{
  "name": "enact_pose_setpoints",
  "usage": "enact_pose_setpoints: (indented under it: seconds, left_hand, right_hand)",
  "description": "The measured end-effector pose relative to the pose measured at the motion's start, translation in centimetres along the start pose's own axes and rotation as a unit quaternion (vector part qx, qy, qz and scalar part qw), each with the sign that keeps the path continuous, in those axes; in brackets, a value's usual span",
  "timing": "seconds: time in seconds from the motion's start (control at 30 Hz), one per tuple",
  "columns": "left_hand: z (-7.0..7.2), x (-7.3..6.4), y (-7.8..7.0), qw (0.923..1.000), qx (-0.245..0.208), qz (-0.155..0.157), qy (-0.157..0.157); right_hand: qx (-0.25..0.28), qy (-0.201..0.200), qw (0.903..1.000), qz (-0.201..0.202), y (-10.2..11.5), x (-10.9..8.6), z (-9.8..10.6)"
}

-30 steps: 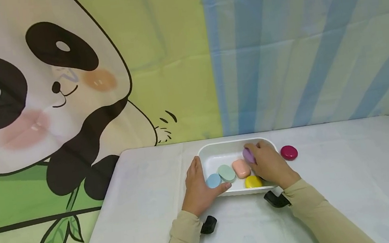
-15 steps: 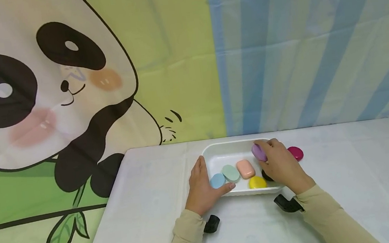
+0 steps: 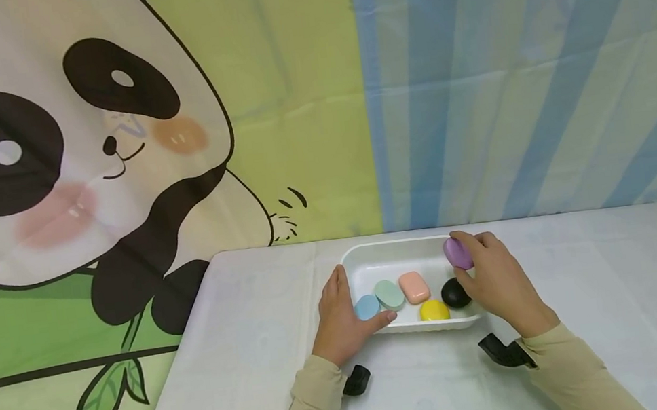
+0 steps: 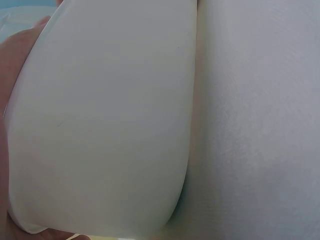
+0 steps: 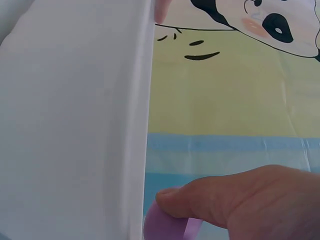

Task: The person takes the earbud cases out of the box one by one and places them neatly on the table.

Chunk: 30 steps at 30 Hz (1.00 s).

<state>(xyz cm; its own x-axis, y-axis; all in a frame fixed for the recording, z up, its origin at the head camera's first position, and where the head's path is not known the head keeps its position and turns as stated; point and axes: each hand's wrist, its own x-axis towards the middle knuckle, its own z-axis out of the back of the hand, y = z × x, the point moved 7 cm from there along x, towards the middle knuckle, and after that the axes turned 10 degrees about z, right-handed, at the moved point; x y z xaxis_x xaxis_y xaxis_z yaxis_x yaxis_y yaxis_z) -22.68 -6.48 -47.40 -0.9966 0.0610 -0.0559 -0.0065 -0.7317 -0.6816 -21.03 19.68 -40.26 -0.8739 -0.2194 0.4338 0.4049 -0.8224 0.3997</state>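
Observation:
My right hand (image 3: 504,286) pinches a smooth purple oval disc (image 3: 457,254) between thumb and fingers, over the right end of a white tray (image 3: 373,270). In the right wrist view, the thumb lies across the purple disc beside the tray's wall. My left hand (image 3: 342,323) holds the tray's near left corner, thumb over the front rim and fingers along the left side. Inside the tray lie a light blue disc (image 3: 367,307), a mint disc (image 3: 389,294), a peach rounded block (image 3: 414,287), a yellow round piece (image 3: 434,309) and a black round piece (image 3: 455,292).
The tray stands near the back of a table with a white cloth (image 3: 278,293). Behind it hangs a printed curtain (image 3: 303,98) with a panda and blue stripes. A black wrist mount (image 3: 505,351) sits under the right forearm, another mount (image 3: 356,381) by the left.
My right hand has carried the purple disc rightward and slightly up toward the tray's right end, uncovering the black piece. The crimson piece beside the tray is now hidden. The left hand stays put.

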Motion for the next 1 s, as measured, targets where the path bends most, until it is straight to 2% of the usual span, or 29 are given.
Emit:
enact_pose_setpoints:
  seconds: [0.33,0.7,1.0]
  left_hand:
    - [0.0,-0.1,0.1,1.0,-0.003,0.004,-0.005]
    - [-0.1,0.0,0.1,1.0,0.001,-0.002,-0.004]
    - [-0.1,0.1,0.1,1.0,0.001,-0.001,-0.004]
  right_hand:
    - [0.001,-0.017,0.9996,-0.023,-0.9,-0.7,1.4]
    - [-0.007,-0.064,0.9977,-0.02,-2.0,-1.4,3.0]
    - [-0.011,-0.04,0.9972,-0.062,-4.1,-1.6,3.3]
